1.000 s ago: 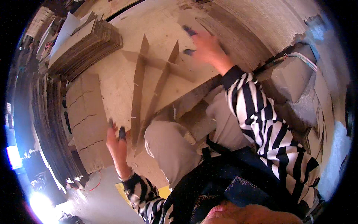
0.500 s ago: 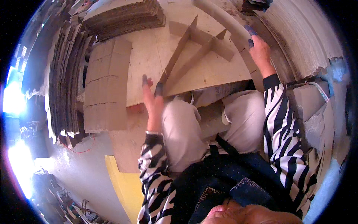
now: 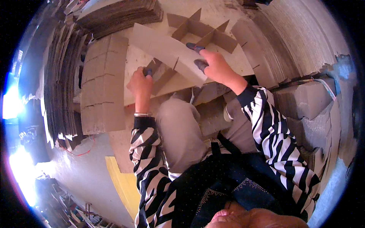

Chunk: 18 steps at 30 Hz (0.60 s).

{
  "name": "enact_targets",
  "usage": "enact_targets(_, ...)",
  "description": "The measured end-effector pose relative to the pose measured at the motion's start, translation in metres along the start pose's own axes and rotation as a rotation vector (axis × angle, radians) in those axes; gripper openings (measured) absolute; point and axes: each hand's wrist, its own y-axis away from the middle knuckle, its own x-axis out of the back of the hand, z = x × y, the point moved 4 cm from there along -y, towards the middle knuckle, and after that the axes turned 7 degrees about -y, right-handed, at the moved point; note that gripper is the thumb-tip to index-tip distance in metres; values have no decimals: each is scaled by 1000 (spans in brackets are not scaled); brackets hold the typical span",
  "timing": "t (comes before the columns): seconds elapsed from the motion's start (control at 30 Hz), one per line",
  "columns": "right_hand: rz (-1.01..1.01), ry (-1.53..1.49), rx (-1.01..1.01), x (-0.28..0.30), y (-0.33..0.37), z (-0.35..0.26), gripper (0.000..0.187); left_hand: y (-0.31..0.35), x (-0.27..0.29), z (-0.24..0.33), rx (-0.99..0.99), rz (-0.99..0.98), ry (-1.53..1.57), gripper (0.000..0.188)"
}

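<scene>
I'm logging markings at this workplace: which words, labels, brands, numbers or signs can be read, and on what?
None can be read.
The cardboard strip in the right hand shows no lettering.
The slotted cardboard stack shows only slits.
The sleeves carry only stripes.
The clutter at lower left is too small to tell.

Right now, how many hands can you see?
2: the left hand beside the near ends of the crossed cardboard strips, and the right hand holding a long cardboard strip. Some fingers are hidden.
</scene>
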Motion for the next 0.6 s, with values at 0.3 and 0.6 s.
enact_targets(0.3,62,104,140,8,-6,-14,29,-20,-1,17,-25,54,-130,18)
enact_targets(0.6,-98,403,273,-18,-9,-50,22,-20,11,33,-217,415,-172,19)
